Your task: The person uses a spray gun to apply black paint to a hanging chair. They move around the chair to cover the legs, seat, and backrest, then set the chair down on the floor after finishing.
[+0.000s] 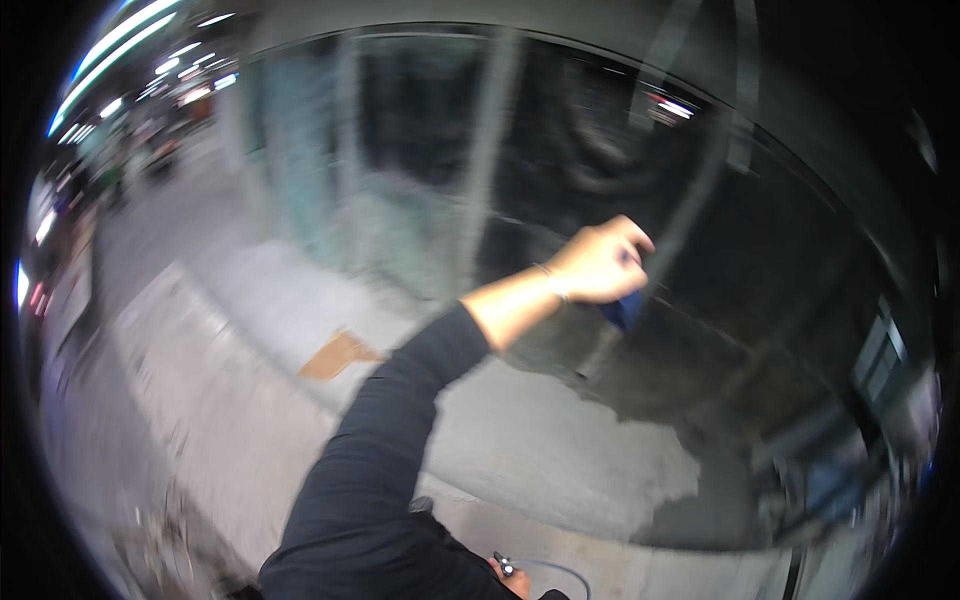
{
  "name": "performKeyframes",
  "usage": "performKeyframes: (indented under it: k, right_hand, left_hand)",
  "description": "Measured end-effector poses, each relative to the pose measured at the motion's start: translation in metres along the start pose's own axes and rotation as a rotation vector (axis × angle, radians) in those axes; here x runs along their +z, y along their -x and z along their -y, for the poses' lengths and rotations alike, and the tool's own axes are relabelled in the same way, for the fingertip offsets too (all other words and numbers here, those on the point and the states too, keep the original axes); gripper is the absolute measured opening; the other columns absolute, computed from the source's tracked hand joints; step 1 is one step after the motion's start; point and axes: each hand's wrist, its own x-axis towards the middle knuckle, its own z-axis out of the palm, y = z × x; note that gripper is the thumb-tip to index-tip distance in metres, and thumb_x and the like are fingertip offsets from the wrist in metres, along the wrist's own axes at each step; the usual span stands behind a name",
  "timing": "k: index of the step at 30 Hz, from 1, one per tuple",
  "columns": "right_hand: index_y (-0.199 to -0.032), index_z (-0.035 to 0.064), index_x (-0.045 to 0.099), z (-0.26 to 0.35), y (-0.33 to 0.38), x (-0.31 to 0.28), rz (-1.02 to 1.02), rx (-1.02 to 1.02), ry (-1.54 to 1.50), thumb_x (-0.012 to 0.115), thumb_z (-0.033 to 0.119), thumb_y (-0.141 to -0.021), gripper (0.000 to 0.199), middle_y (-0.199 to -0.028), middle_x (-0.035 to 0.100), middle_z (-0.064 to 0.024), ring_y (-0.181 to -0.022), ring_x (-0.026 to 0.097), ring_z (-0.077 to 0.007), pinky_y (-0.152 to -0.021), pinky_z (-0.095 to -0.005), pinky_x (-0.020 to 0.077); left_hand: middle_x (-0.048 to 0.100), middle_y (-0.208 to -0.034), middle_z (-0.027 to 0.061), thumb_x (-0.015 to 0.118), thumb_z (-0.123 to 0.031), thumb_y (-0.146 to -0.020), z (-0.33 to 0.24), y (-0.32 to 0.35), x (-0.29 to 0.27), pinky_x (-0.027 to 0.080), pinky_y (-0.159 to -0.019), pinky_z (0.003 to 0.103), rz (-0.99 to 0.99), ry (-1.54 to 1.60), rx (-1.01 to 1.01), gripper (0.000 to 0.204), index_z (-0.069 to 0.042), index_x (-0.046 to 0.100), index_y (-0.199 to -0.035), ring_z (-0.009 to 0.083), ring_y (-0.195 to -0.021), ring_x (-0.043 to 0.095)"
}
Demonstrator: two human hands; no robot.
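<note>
My left arm, in a black sleeve, stretches up and to the right across the view. Its bare hand (597, 264) is closed, with a thin band at the wrist. From under the fingers a dark blue thing (624, 311) sticks out; motion blur hides its kind. Behind this hand rises a tall dark, glossy panel (560, 120). Low at the bottom edge, my right hand (512, 580) is closed round a small black fitting (504, 565), partly cut off by the frame. A thin grey-blue hose (565, 567) curves away from it to the right.
On the pale ledge (560, 450) below the panel, a dark wet-looking patch (700, 505) spreads to the right. A brown cardboard piece (340, 355) lies left of my sleeve. Blurred equipment (840, 480) stands far right. Bright lights and a walkway (170, 220) fill the left.
</note>
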Motion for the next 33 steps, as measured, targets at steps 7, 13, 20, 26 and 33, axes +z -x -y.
performKeyframes:
  k: [7,13,20,26,33]
  right_hand:
    - [-0.147,0.0149,0.057,0.03,0.017,-0.008,-0.101,-0.356,0.132,0.052,0.048,-0.104,0.054,-0.142,0.06,-0.0211,-0.131,0.056,-0.0413,-0.105,-0.0468,0.0467]
    - [-0.146,0.0143,0.057,0.056,0.003,-0.005,-0.019,-0.277,0.155,0.052,0.049,-0.104,0.054,-0.139,0.061,-0.021,-0.128,0.057,-0.041,-0.103,-0.0467,0.0474]
    - [-0.144,0.0136,0.058,0.073,-0.001,-0.002,0.046,-0.236,0.196,0.052,0.05,-0.104,0.055,-0.136,0.063,-0.0209,-0.124,0.058,-0.0406,-0.1,-0.0465,0.0481]
    - [-0.143,0.013,0.059,0.073,-0.002,-0.006,0.066,-0.217,0.22,0.051,0.051,-0.104,0.055,-0.133,0.064,-0.0209,-0.121,0.059,-0.0403,-0.098,-0.0464,0.0488]
    - [-0.142,0.0123,0.06,0.069,-0.001,-0.009,0.078,-0.207,0.221,0.051,0.052,-0.104,0.056,-0.13,0.065,-0.0208,-0.118,0.06,-0.0399,-0.095,-0.0462,0.0495]
  left_hand:
    - [0.068,-0.113,0.0153,0.069,-0.023,-0.089,0.163,0.236,0.063,0.053,-0.091,0.04,0.194,0.078,-0.559,0.043,0.001,0.055,-0.121,0.027,-0.107,0.066]
    - [0.074,-0.097,0.0183,0.08,-0.029,-0.067,0.211,0.494,0.057,0.057,-0.066,0.044,0.351,0.022,-1.511,0.05,0.006,0.072,-0.101,0.0285,-0.079,0.072]
    - [0.074,-0.106,0.0283,0.078,-0.037,-0.071,0.191,0.655,0.004,0.059,-0.088,0.045,0.254,-0.39,-1.882,0.059,0.009,0.073,-0.107,0.0392,-0.103,0.073]
    - [0.074,-0.11,0.024,0.068,-0.032,-0.079,0.163,0.683,-0.012,0.058,-0.091,0.045,0.303,-0.34,-1.879,0.045,-0.002,0.076,-0.112,0.0379,-0.107,0.072]
    - [0.068,-0.128,0.0234,0.071,-0.043,-0.078,0.186,0.626,0.019,0.053,-0.101,0.047,0.556,-0.27,-1.676,0.065,-0.004,0.067,-0.129,0.0395,-0.12,0.066]
